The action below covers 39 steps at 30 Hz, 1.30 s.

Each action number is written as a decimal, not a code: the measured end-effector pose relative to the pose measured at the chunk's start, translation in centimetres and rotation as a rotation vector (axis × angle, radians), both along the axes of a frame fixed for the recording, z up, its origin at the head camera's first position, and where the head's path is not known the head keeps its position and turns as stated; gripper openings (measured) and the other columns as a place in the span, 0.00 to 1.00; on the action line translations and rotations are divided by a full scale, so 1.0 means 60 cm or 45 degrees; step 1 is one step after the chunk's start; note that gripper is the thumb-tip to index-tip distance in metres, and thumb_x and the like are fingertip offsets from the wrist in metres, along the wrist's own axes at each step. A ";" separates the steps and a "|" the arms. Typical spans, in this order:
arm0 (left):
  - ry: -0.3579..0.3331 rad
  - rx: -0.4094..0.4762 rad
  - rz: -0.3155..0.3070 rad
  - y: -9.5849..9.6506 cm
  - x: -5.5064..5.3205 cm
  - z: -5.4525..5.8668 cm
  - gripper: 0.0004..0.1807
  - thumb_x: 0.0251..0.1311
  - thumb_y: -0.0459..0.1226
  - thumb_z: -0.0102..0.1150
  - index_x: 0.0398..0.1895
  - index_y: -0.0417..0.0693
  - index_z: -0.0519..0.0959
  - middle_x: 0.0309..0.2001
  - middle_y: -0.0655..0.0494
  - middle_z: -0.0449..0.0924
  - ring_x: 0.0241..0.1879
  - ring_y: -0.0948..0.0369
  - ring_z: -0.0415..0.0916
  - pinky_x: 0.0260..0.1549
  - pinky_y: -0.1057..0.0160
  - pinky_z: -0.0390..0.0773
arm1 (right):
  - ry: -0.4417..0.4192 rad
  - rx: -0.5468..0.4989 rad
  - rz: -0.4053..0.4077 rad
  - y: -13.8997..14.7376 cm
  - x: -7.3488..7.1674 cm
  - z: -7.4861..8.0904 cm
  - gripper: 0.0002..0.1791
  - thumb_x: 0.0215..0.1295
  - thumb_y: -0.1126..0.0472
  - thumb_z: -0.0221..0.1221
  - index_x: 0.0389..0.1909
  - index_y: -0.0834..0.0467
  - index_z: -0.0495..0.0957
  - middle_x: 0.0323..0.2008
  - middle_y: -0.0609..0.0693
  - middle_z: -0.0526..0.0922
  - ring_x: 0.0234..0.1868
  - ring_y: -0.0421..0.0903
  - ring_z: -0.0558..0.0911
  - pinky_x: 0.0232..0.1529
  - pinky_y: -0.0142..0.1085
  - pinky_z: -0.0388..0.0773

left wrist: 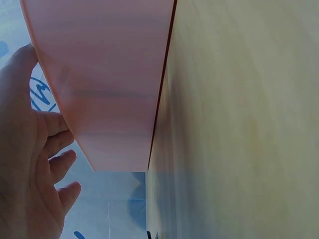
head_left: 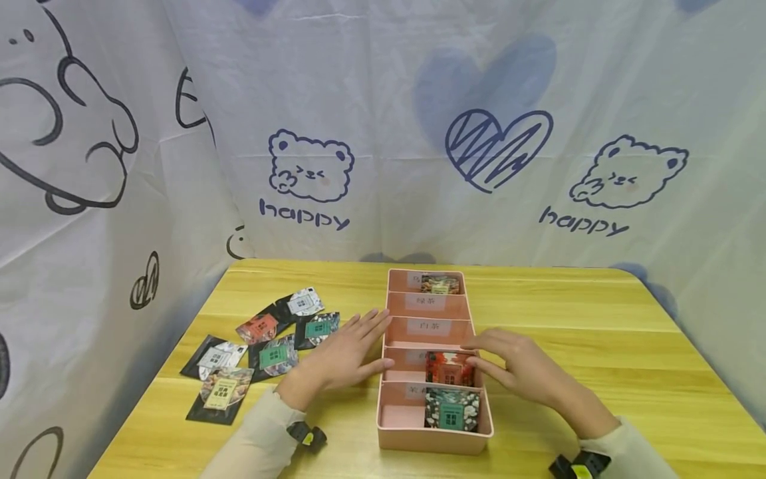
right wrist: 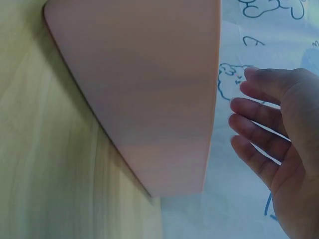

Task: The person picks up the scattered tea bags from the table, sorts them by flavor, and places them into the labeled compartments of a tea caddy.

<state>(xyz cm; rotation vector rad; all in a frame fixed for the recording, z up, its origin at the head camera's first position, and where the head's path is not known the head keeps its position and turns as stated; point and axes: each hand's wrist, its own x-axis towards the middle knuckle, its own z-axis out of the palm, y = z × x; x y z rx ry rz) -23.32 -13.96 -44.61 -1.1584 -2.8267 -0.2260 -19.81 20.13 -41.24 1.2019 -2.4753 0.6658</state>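
Note:
A long pink compartment box (head_left: pixel 432 440) stands on the table with its short end toward me. My left hand (head_left: pixel 342 354) rests its fingertips on the box's left rim, fingers mostly straight. In the left wrist view, the thumb and index finger of that hand (left wrist: pixel 30 144) reach the rim. At the right rim hovers my right hand (head_left: pixel 526 367), fingers loosely bent and holding nothing; its wrist view shows a gap to the box wall (right wrist: pixel 144 99). A green-labelled tea sachet (head_left: pixel 451 409) lies in the nearest compartment, a red tea sachet (head_left: pixel 450 369) in the one behind.
Another tea sachet (head_left: pixel 439 285) sits in the farthest compartment. Paper labels (head_left: pixel 426 326) mark the compartments. Left of the box, several loose sachets (head_left: pixel 274 357) lie on the wooden table (head_left: pixel 574 299). A printed white cloth (head_left: pixel 383 133) hangs behind.

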 end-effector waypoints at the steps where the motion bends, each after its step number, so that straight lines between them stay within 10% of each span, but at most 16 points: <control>1: 0.000 0.000 -0.001 0.000 0.000 0.000 0.46 0.69 0.67 0.27 0.78 0.45 0.47 0.78 0.50 0.43 0.76 0.52 0.41 0.72 0.49 0.47 | 0.006 -0.002 -0.010 0.001 -0.002 -0.002 0.13 0.65 0.59 0.64 0.50 0.52 0.82 0.45 0.40 0.83 0.46 0.40 0.81 0.44 0.42 0.82; 21: -0.001 -0.007 -0.002 0.000 0.000 0.001 0.45 0.70 0.66 0.28 0.78 0.45 0.46 0.78 0.50 0.43 0.76 0.52 0.40 0.72 0.49 0.47 | -0.043 0.119 -0.117 0.016 -0.027 -0.038 0.38 0.67 0.46 0.60 0.73 0.56 0.61 0.70 0.58 0.64 0.69 0.59 0.64 0.64 0.58 0.64; 32: 0.001 0.008 -0.002 0.000 -0.003 -0.001 0.45 0.70 0.66 0.28 0.79 0.45 0.46 0.78 0.50 0.44 0.76 0.51 0.42 0.72 0.50 0.46 | -0.047 0.242 -0.089 0.020 -0.032 -0.049 0.42 0.68 0.44 0.57 0.77 0.56 0.52 0.74 0.58 0.56 0.74 0.57 0.53 0.74 0.39 0.31; 39: -0.001 0.012 0.004 -0.001 -0.003 -0.004 0.46 0.69 0.67 0.27 0.78 0.45 0.47 0.78 0.50 0.44 0.75 0.51 0.42 0.72 0.50 0.46 | -0.101 0.318 -0.130 0.020 -0.026 -0.046 0.44 0.70 0.41 0.54 0.78 0.55 0.49 0.75 0.57 0.53 0.75 0.56 0.50 0.74 0.43 0.31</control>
